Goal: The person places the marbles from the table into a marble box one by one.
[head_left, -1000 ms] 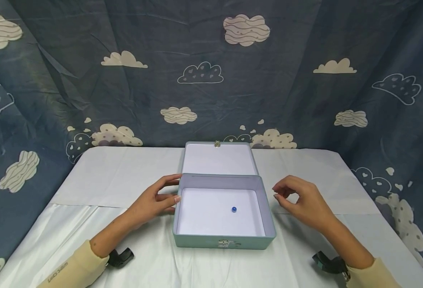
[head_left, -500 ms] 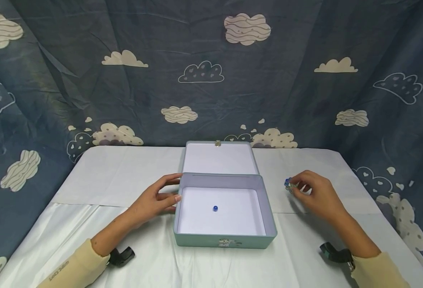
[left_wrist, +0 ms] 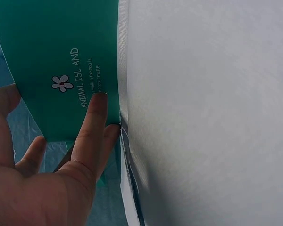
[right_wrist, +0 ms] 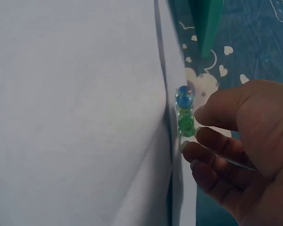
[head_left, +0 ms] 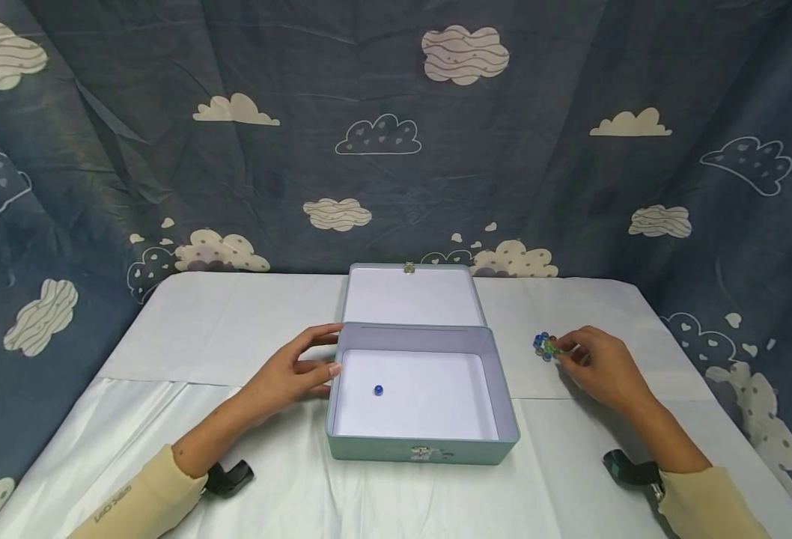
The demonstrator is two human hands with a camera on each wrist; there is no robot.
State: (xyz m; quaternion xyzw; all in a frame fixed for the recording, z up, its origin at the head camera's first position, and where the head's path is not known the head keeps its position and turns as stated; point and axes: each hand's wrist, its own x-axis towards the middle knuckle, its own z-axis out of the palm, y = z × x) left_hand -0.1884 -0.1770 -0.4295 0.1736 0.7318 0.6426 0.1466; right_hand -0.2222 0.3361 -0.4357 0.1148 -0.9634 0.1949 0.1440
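A green tin box [head_left: 423, 452] stands with its lid folded back, its pale inside facing up. One blue marble [head_left: 379, 390] lies on its floor, left of the middle. My left hand [head_left: 295, 370] rests against the box's left side with its fingers fairly straight and the thumb at the rim; the left wrist view shows the fingertips on the lettered green wall [left_wrist: 61, 52]. To the right of the box, a cluster of small glass marbles [head_left: 543, 344], blue, green and reddish, sits on the cloth. At its edge my right hand [head_left: 601, 370] pinches a green marble [right_wrist: 186, 126] between thumb and forefinger.
White cloth [head_left: 187, 322] covers the table. Behind the box lies its open lid [head_left: 411, 296], with a small metal clasp at the far edge. A dark blue curtain [head_left: 268, 172] with a cloud pattern hangs at the back. Black cameras [head_left: 229, 479] are strapped at both wrists.
The blue marble has rolled left across the box floor. My right hand has moved from beside the box rightward to the marble cluster, then drawn slightly back. My left hand stays put.
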